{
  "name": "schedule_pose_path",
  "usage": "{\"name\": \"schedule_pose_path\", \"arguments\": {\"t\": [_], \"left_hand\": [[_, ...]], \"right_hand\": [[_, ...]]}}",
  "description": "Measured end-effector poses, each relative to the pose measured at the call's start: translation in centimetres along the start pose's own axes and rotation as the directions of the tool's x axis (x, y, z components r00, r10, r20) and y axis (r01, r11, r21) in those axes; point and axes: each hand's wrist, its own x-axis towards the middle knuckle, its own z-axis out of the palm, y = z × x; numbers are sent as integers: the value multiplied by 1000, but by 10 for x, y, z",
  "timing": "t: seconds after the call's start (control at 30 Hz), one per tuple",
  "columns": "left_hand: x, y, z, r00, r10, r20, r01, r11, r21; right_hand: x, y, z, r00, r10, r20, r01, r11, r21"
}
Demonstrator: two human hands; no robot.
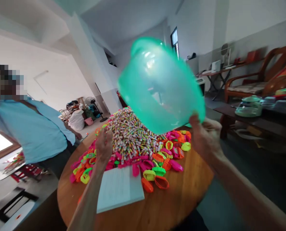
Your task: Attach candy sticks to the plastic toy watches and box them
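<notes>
- The right hand point(203, 136) grips the lower rim of a translucent green basin point(161, 85), which is held up in the air and tipped on its side above the far part of the round wooden desk point(181, 199); it looks empty and is blurred
- The grip is on one edge only, so my guess is the basin could twist or slip out and fall onto the heap below
- The left hand point(104, 145) is open, fingers loose, holding nothing, just at the near edge of the heap of small wrapped candies point(130, 134); a careless sweep could send pieces rolling
- Around the candies lies a ring of bright plastic wristbands point(157, 166), pink, orange, yellow and green; some sit near the desk edge on the left and could be knocked to the floor
- A white pad point(120, 189) lies on the desk near the person, partly under the left forearm, and could be dragged
- A second person in a light blue shirt point(29, 128) stands close on the left; a swing of the basin might reach that way
</notes>
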Motion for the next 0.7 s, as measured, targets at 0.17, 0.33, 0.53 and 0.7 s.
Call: {"name": "schedule_pose_path", "arguments": {"t": [0.17, 0.33, 0.53, 0.7], "left_hand": [[-93, 87, -81, 976, -217, 26, 207, 884, -419], [-182, 104, -146, 834, -552, 6, 493, 741, -456], [-310, 56, -245, 387, -851, -354, 558, 522, -645], [-439, 63, -345, 21, -709, -705, 479, 626, -615]], "right_hand": [[-58, 7, 19, 740, -517, 430, 610, 786, -104], [-146, -8, 56, 394, -601, 695, 816, 577, 36], [-265, -55, 112, 80, -647, 759, 733, 554, 395], [-340, -88, 134, -5, -790, 612, 395, 561, 727]]}}
